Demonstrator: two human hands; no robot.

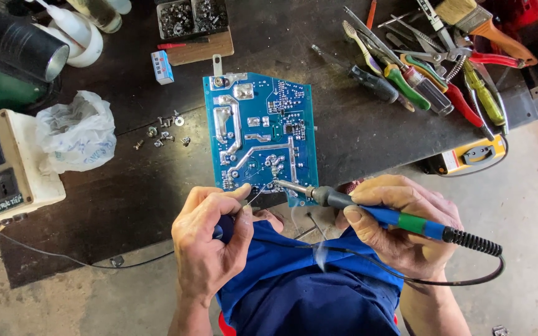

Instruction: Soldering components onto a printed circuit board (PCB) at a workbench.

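Note:
A blue circuit board (259, 134) lies solder-side up at the near edge of a dark workbench (126, 186). My right hand (400, 224) grips a blue-handled soldering iron (375, 211), its tip touching a joint near the board's lower edge. My left hand (210, 239) pinches a thin solder wire (255, 197) that reaches toward the same joint. The iron's black cord (468, 274) loops back across my lap.
Several loose screws (163, 132) and a crumpled plastic bag (76, 134) lie left of the board. A beige soldering station (4, 165) stands at the left edge. Screwdrivers, pliers and a brush (431, 68) are piled at the back right; a yellow meter (474, 155) sits below them.

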